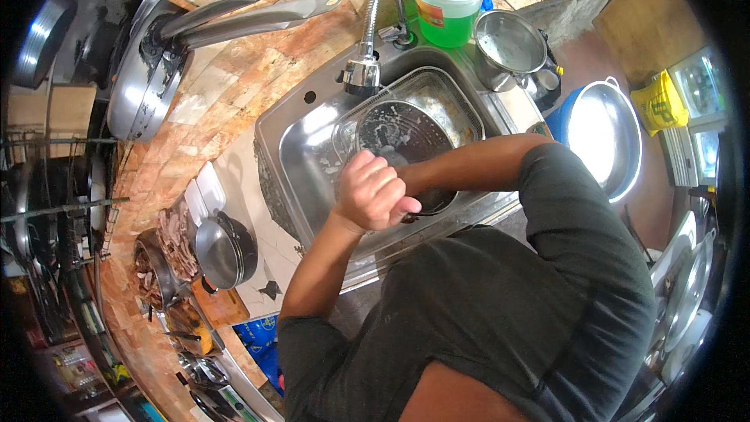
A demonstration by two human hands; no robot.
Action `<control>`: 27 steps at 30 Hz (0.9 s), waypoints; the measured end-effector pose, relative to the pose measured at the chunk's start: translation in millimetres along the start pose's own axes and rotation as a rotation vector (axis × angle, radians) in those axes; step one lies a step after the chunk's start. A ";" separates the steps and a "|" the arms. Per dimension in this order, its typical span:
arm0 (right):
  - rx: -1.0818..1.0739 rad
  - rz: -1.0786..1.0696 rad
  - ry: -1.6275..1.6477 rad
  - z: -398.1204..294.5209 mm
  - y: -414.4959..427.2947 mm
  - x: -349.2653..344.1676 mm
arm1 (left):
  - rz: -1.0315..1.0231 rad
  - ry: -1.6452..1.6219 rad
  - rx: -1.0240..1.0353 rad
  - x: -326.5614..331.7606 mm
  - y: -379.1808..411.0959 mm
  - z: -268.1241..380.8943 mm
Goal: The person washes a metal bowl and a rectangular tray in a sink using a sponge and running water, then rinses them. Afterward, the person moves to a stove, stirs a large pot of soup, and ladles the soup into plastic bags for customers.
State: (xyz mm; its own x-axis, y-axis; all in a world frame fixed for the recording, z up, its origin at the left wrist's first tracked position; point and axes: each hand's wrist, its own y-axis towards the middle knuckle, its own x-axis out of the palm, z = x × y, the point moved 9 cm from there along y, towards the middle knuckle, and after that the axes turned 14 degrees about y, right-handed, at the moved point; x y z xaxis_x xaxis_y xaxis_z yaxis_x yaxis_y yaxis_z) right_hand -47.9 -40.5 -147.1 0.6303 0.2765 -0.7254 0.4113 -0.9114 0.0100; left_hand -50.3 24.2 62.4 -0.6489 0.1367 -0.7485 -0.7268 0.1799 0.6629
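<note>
A dark round pan point(404, 123) with soapy streaks inside sits in the stainless steel sink point(304, 158). My left hand point(375, 190) is curled in a fist at the pan's near left side, thumb towards the right; the part it grips is hidden beneath the fingers. From the right, my right forearm point(474, 161) reaches over the pan. Its wrist passes behind my left fist, which hides my right hand and anything in it. Under the pan, a metal mesh-sided basket or rack point(463, 94) lines the sink's right part.
A chrome faucet point(363, 70) rises behind the sink. Beside it stand a plastic tub of green liquid point(446, 12) and a metal pot point(510, 44). A large basin point(606, 140) is at right. On the left counter are a small pot point(225, 249) and meat point(177, 240); long-handled pans point(146, 82) hang above.
</note>
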 end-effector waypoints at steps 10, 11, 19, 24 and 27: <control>-0.037 -0.085 -0.412 -31.5 13.1 -21.5 | -0.062 0.029 0.007 1.0 -11.1 0.8; -0.033 -0.086 -0.355 -30.6 15.7 -18.8 | -0.073 0.032 -0.008 1.7 -12.3 -3.5; 0.154 -0.077 1.810 -33.5 -5.6 -6.8 | -0.044 0.029 -0.153 -4.0 -27.7 -27.7; 0.185 0.777 2.103 14.3 5.2 -62.7 | -0.046 0.066 -0.206 -1.2 -26.8 -25.4; 0.037 0.570 0.472 -8.8 -15.3 -105.2 | -0.095 0.099 -0.166 -3.1 -22.1 -19.5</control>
State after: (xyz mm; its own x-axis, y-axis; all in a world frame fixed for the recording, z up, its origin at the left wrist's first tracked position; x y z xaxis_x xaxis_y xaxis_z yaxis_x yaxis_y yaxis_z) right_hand -114.8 -52.9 -64.9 0.9589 -0.1490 -0.2415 -0.0817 -0.9599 0.2680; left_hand -36.7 0.8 50.4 -0.5887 0.0293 -0.8078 -0.8075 0.0237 0.5894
